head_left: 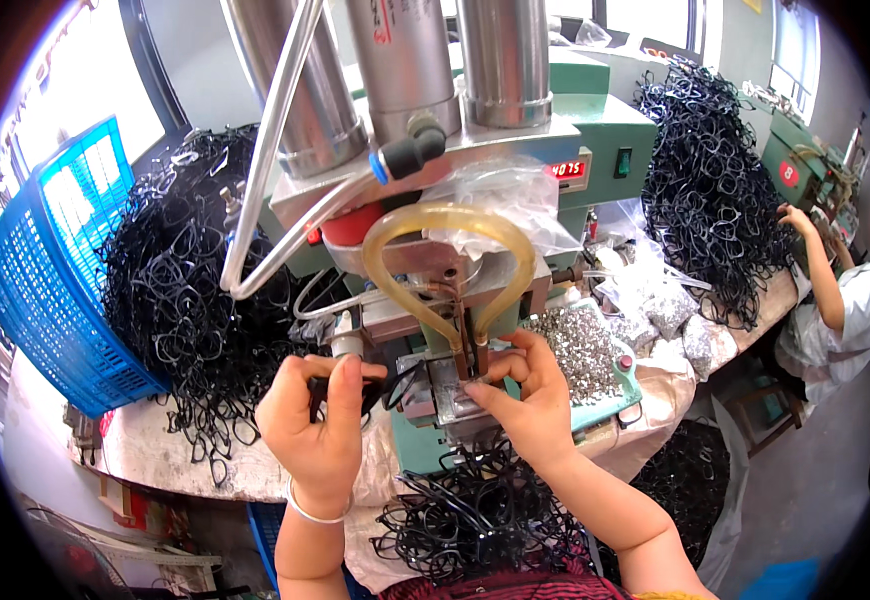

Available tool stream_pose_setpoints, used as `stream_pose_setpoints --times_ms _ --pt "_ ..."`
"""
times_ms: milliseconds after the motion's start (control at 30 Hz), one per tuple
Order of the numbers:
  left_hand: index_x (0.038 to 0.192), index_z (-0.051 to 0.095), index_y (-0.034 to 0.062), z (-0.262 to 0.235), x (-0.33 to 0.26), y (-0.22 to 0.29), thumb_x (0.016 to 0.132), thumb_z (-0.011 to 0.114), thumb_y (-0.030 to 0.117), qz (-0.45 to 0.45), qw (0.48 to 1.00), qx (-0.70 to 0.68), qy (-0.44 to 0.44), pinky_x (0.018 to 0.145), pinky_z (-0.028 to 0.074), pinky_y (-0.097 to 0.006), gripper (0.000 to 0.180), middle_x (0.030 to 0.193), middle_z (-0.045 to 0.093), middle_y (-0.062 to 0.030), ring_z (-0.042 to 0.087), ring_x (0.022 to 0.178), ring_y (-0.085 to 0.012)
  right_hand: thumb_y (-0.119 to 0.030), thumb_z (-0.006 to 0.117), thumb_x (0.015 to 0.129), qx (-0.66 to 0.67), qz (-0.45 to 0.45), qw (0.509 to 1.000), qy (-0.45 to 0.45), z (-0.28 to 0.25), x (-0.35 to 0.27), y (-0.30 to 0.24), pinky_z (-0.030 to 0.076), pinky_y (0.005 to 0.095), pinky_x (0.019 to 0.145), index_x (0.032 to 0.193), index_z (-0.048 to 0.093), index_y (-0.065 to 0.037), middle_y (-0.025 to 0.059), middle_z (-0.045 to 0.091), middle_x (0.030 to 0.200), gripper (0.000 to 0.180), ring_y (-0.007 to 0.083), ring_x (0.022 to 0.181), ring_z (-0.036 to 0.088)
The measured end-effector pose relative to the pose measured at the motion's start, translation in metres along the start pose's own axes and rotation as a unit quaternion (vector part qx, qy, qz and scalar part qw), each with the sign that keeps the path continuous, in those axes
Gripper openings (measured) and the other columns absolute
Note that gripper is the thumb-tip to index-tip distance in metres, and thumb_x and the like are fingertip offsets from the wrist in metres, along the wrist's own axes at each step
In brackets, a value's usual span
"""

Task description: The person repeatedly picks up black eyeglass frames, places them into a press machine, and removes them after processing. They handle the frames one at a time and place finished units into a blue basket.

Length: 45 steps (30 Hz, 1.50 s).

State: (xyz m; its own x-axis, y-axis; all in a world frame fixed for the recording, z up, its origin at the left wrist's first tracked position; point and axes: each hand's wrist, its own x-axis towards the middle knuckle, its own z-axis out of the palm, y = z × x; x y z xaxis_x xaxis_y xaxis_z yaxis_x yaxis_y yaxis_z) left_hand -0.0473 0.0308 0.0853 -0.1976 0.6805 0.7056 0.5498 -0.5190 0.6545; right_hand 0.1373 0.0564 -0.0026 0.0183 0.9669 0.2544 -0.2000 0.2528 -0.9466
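My left hand point(315, 425) is closed around a black eyeglass frame point(402, 386), whose rim reaches right toward the metal fixture point(452, 396) of a press-like machine. Something dark also shows beside its curled fingers; I cannot tell whether it belongs to the same frame. At the fixture's right side, my right hand point(530, 400) has thumb and fingers brought together by the copper-coloured electrodes point(460, 362). Whatever its fingertips hold is too small to make out. Above both hands loops a yellowish hose point(380, 235). A pile of black eyeglass frames point(475, 520) lies in front of me, below the fixture.
Small metal parts point(570, 350) fill a green tray at the right. Larger heaps of black frames stand left point(190, 290) and right point(705, 190). A blue basket point(65, 270) tilts at the left. Metal cylinders point(402, 70) rise overhead. Another person point(845, 310) works at far right.
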Motion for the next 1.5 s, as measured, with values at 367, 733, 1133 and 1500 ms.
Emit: stream_pose_setpoints --times_ms 367,733,1133,1500 --pt "0.073 0.06 0.0015 -0.003 0.007 0.003 0.089 0.069 0.006 0.019 0.999 0.011 -0.037 0.047 0.036 -0.022 0.02 0.069 0.071 -0.0049 0.048 0.049 -0.0063 0.001 0.072 0.081 0.073 0.021 0.997 0.003 0.0 0.0 -0.013 0.045 0.0278 0.093 0.134 0.042 0.005 0.0091 0.066 0.105 0.061 0.0126 0.099 0.06" --pt "0.074 0.052 0.0118 0.025 -0.05 0.01 0.076 0.082 0.035 0.447 0.862 0.065 -0.232 0.063 0.055 -0.027 0.038 0.096 0.07 -0.0048 0.061 0.073 -0.0171 -0.023 0.077 0.078 -0.559 -0.096 0.821 0.062 -0.094 0.01 0.029 0.037 0.0474 0.109 0.1 0.07 -0.005 0.0236 0.057 0.129 0.029 0.0401 0.13 0.046" --pt "0.072 0.054 0.0095 0.03 -0.056 0.012 0.079 0.076 0.028 0.407 0.875 0.06 -0.256 0.059 0.049 -0.026 0.03 0.077 0.06 -0.0029 0.057 0.068 -0.0159 -0.008 0.074 0.074 -0.554 -0.178 0.8 0.148 -0.118 0.006 0.06 0.044 0.0452 0.098 0.079 0.069 -0.004 0.0186 0.065 0.117 0.009 0.037 0.118 0.057" --pt "0.125 0.052 -0.0028 -0.002 -0.081 -0.098 0.078 0.073 0.002 0.012 0.986 0.141 0.088 0.104 0.037 -0.041 0.052 0.129 0.055 -0.0184 0.048 0.123 -0.0356 -0.003 0.063 0.089 -0.345 -0.109 0.91 0.204 -0.116 -0.005 0.06 0.049 0.0298 0.079 0.094 0.068 0.003 0.0088 0.068 0.087 0.008 0.0179 0.081 0.064"
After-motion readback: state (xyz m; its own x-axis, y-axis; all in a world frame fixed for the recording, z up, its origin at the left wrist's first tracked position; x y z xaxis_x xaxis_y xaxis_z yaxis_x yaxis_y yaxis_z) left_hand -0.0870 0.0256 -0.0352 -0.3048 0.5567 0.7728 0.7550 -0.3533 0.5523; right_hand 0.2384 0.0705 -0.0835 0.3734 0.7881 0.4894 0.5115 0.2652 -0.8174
